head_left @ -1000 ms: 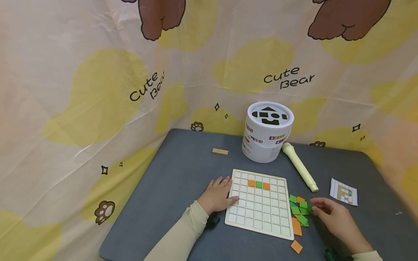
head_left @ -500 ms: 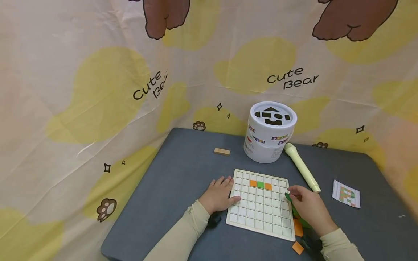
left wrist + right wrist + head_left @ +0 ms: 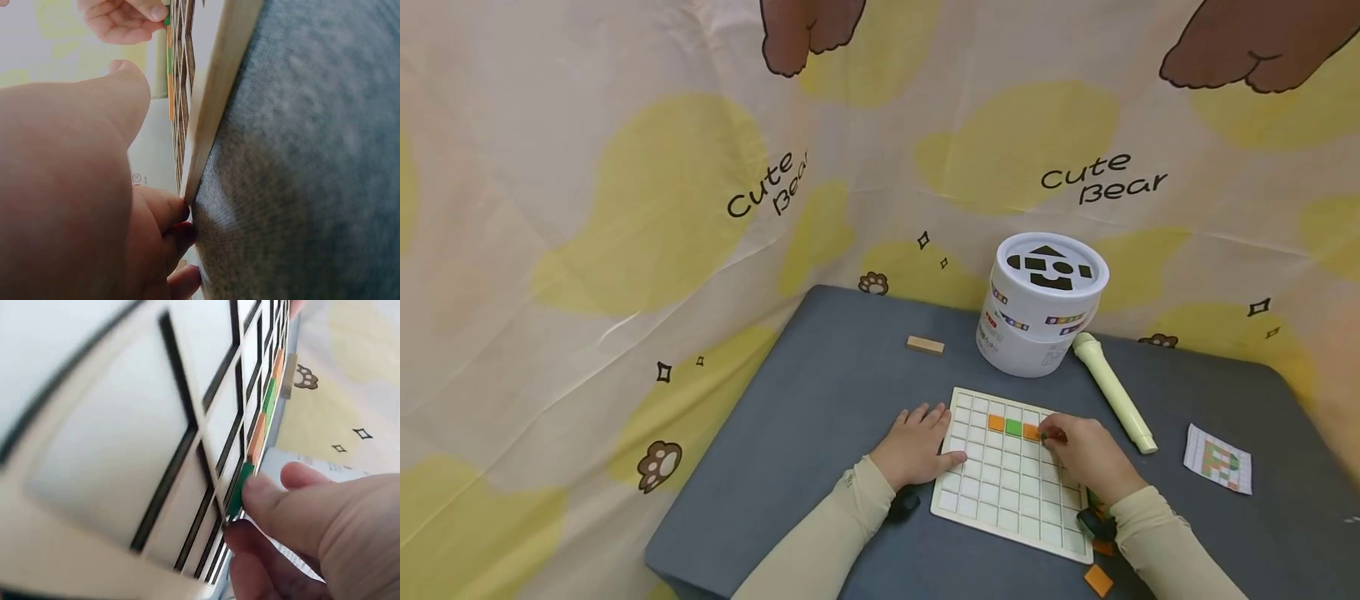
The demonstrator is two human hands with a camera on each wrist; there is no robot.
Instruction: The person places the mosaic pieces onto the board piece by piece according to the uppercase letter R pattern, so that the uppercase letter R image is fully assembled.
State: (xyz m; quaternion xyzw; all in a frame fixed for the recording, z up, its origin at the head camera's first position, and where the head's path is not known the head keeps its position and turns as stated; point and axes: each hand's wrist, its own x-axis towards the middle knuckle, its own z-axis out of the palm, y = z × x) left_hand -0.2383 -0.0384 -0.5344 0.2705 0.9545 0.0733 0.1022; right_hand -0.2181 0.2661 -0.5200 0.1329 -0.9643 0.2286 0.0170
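A pale wooden grid board (image 3: 992, 487) lies on the grey table. Along one of its upper rows sit an orange tile (image 3: 996, 422), a green tile (image 3: 1013, 427) and a second orange tile (image 3: 1031, 432). My right hand (image 3: 1093, 454) reaches over the board's right side. Between thumb and fingertips it pinches another green tile (image 3: 239, 490), right at the cell beside the second orange one. My left hand (image 3: 913, 450) rests at the board's left edge, fingers extended along the rim and thumb over the squares.
Loose tiles (image 3: 1103, 547) lie right of the board, mostly hidden by my right wrist; a single orange tile (image 3: 1098, 580) is nearer. Behind stand a white bucket (image 3: 1041, 325), a pale yellow microphone-shaped stick (image 3: 1116, 392) and a small wooden block (image 3: 925, 345). A pattern card (image 3: 1217, 458) lies at right.
My right hand has carried a green tile from the pile leftward onto the board, beside the row of tiles. My left hand stays at the board's edge. The head view has shifted slightly.
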